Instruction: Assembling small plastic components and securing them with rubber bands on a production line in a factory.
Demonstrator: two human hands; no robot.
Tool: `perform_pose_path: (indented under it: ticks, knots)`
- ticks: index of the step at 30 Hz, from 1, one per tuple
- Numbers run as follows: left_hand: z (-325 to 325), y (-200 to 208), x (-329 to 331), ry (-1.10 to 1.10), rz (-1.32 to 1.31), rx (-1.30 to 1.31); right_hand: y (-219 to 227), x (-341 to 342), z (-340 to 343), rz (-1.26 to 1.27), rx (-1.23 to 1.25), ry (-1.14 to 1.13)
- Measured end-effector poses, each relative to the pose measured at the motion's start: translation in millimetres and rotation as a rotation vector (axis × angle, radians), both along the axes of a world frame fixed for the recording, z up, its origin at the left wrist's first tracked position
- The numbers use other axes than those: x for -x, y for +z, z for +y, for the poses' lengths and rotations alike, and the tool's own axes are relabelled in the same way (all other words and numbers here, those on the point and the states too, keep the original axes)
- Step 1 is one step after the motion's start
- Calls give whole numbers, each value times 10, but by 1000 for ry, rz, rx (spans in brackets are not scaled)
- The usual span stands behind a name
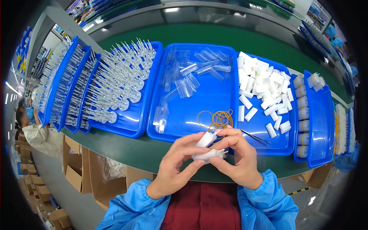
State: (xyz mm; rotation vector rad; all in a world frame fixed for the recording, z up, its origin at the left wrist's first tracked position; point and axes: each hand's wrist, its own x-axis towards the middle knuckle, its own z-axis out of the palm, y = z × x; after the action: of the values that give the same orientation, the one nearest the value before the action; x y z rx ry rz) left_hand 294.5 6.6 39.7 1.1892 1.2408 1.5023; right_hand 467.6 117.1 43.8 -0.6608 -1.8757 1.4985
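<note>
My left hand point(174, 165) and my right hand point(239, 159) meet near the front edge of the table, fingers bent inward. Between them is a white cylinder point(206, 139), tilted, its upper end close to my right fingertips. Below it a white plastic piece point(209, 155) with a thin stem is pinched by both thumbs and fingers. Fingers partly cover both pieces, so I cannot tell whether they are joined. Just beyond my fingertips lie tan rubber bands point(221, 119) on the rim between two blue trays. Dark tweezers point(255, 137) rest to their right.
Transparent tubes point(186, 85) lie in the middle blue tray point(191, 109). White cylinders point(264, 84) fill much of the right tray point(251, 143). The left tray point(130, 124) holds rows of stemmed plastic parts point(122, 78). More blue trays point(321, 126) stand at both sides. Cardboard boxes point(101, 174) sit below.
</note>
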Motion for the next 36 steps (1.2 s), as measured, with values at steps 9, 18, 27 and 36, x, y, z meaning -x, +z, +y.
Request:
perform_pose_path:
  ticks: [9, 18, 27, 36]
  knots:
    - [-26, -53, 48, 49, 7, 54, 124, 147, 110, -90, -169, 20]
    - [-32, -74, 97, 112, -269, 78, -21, 882, 1485, -390, -1080, -213]
    - [-88, -58, 174, 180, -165, 69, -3, 992, 1444, -622, -1124, 85]
    - [-25, -66, 106, 177, -177, 61, 435, 419, 461, -13, 326, 100]
